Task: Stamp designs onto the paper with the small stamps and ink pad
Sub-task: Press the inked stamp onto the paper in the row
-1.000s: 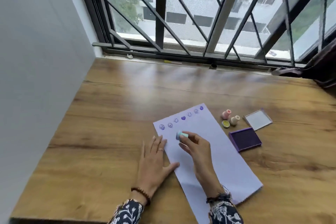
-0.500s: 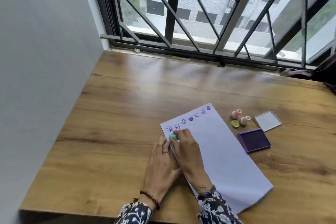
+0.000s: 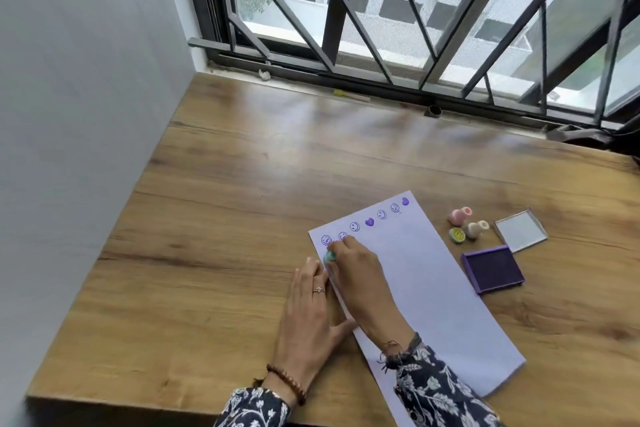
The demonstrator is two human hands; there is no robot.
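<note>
A: Teal stamp [image 3: 329, 256] pinched in right hand [image 3: 360, 276], pressed at paper's [image 3: 433, 288] near-left corner; left hand [image 3: 310, 319] flat, fingers spread, on paper's edge.

B: Surroundings?

A: Purple ink pad [image 3: 493, 269] right of paper; wooden table [image 3: 242, 201]; barred window [image 3: 415, 10] beyond.

The left hand [image 3: 308, 315] lies flat, palm down, fingers [image 3: 313, 274] stretched forward and close together, thumb spread out to the right. The right hand [image 3: 360, 274] reaches across just beside it, its fingers curled downward and pinched together at the tips. Both wrists enter from the near edge.
</note>
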